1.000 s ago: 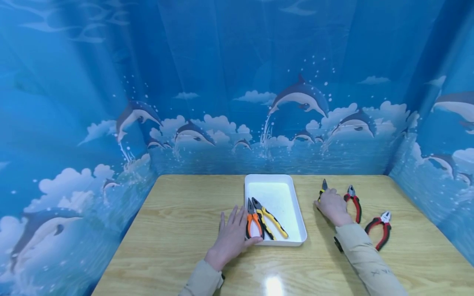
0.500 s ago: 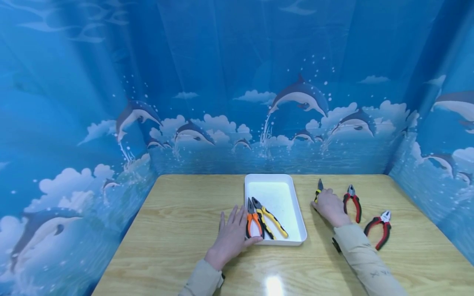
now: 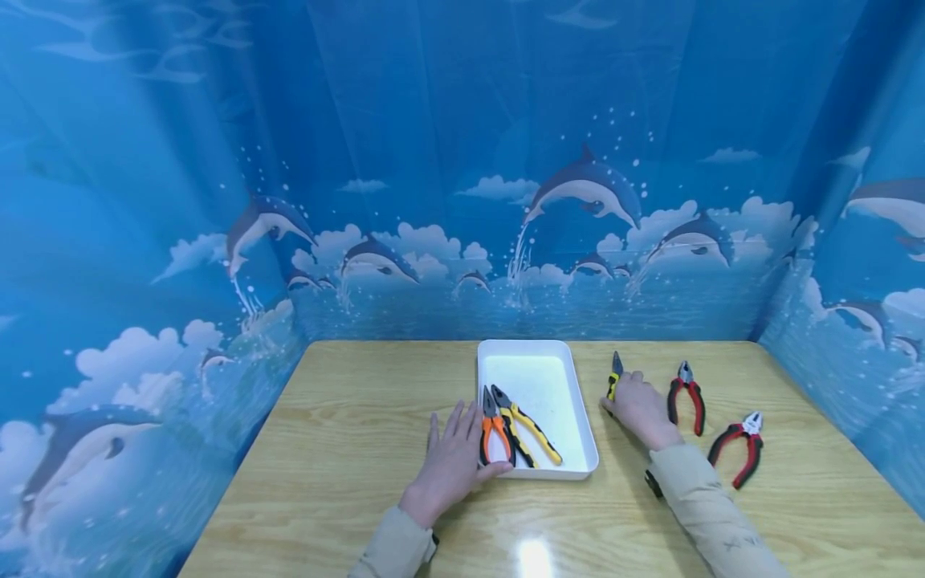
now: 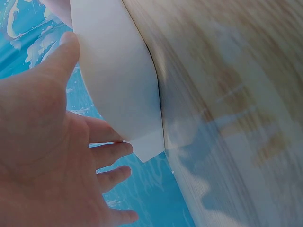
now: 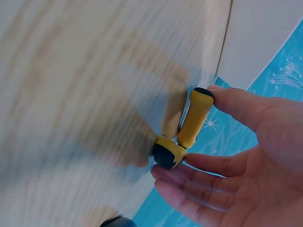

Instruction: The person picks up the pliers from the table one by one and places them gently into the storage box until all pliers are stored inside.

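Note:
My right hand [image 3: 639, 408] grips a pair of long-nose pliers [image 3: 615, 373] with yellow-and-black handles, low over the table right of the tray. In the right wrist view the thumb presses one handle end while the fingers touch the other; the handles [image 5: 195, 118] stand slightly apart. The pliers' tip points to the back. My left hand [image 3: 448, 466] lies at the near left corner of the white tray [image 3: 531, 369], fingers spread along its side and thumb at the front rim. Inside the tray are orange-handled long-nose pliers [image 3: 491, 421] and yellow-and-black pliers [image 3: 536, 433].
Right of my right hand lie red-and-black pliers [image 3: 697, 397]. Nearer my right sleeve is a second red-and-black pair [image 3: 754, 453], handles spread. The wooden table [image 3: 347, 417] ends at a blue dolphin-print curtain [image 3: 433, 160] behind and at the sides.
My right hand has slid a little left with the long-nose pliers, closer to the tray and away from the red-handled pairs. The left hand and tray have stayed put.

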Action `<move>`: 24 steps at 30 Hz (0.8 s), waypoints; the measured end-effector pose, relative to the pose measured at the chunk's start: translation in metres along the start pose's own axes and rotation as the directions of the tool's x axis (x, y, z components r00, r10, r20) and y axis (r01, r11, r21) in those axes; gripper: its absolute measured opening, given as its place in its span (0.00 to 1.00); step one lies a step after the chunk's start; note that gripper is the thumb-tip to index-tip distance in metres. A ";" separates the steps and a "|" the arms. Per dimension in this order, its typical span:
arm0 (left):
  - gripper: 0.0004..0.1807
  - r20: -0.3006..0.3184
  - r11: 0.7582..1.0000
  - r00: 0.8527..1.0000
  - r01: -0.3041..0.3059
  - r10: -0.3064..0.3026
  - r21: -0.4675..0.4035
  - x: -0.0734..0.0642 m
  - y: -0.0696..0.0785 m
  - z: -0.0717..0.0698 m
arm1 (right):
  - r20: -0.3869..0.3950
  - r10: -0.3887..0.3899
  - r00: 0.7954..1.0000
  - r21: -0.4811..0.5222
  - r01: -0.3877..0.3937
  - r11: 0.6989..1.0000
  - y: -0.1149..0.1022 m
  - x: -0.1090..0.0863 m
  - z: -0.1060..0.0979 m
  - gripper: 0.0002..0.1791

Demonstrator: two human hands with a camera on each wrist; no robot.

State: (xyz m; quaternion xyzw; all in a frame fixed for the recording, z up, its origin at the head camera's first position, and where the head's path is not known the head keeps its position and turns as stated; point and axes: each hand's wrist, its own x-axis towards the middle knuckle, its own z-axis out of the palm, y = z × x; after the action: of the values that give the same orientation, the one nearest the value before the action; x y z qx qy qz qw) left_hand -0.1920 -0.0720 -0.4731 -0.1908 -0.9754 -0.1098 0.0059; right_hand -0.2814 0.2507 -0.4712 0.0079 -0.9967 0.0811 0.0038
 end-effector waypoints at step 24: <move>0.53 0.015 1.000 1.000 0.006 -0.005 -0.025 0.000 0.000 -0.002 | -0.023 -0.008 1.000 -0.021 0.008 1.000 -0.005 -0.007 0.003 0.34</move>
State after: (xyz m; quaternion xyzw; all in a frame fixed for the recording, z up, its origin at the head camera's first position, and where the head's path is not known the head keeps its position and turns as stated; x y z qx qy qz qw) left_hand -0.1917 -0.0726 -0.4713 -0.1890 -0.9745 -0.1208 -0.0039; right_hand -0.2747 0.2454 -0.4733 0.0109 -0.9973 0.0705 0.0155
